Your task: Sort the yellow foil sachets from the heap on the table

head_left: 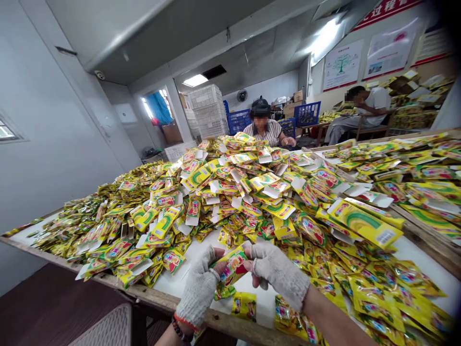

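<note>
While raised, both hands (237, 281) pinch a sachet (232, 269).

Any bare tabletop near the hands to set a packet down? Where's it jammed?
Bare table lies left of the left hand, up to the front edge. Another patch sits between the held sachet and the carton heap. A third runs farther right of the right hand, along the wooden divider. Elsewhere packets cover everything.

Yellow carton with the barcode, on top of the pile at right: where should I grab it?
Pinch the barcode end of the carton, coming from the near right. It lies flat on top of the pile and that corner juts out free. Left hand and right hand both hold a sachet now.
</note>
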`<state>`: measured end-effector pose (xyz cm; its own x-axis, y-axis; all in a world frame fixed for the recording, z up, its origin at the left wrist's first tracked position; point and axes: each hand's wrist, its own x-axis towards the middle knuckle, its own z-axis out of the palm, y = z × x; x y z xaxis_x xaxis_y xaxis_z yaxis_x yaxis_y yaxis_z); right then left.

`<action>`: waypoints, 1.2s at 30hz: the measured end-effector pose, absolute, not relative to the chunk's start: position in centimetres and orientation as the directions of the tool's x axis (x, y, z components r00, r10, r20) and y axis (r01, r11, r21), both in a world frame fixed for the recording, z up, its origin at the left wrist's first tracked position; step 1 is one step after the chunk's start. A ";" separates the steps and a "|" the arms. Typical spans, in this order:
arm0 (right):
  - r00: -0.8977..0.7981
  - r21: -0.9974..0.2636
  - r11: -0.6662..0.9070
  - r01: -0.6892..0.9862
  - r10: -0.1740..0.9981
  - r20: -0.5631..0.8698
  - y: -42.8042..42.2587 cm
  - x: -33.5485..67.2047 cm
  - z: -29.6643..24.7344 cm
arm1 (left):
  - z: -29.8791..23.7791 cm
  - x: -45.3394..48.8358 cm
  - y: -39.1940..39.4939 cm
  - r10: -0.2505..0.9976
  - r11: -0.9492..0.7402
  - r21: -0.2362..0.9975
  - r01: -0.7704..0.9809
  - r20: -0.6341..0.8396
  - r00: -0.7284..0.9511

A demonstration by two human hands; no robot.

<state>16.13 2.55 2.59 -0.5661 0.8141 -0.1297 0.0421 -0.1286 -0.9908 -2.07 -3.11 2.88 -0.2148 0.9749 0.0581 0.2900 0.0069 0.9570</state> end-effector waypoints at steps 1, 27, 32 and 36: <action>-0.597 -0.989 -0.142 0.032 0.791 -0.133 2.2 16.1 2.4 | 2.8 -1.8 -3.3 0.973 0.003 0.959 0.284 0.064 -0.224; -0.459 -0.938 -0.314 0.145 0.818 -0.345 -2.7 17.9 0.1 | 0.8 0.2 -6.5 0.994 0.111 0.993 0.035 -0.110 -0.008; -0.440 -0.938 -0.183 0.293 0.846 -0.302 -1.3 18.3 -0.4 | 0.2 -0.4 -6.0 0.996 0.095 0.995 0.035 -0.094 -0.002; -0.509 -0.915 -0.160 0.369 0.789 -0.343 -1.4 18.0 -0.9 | -0.2 -0.5 -6.1 0.994 0.113 0.993 0.018 -0.113 0.003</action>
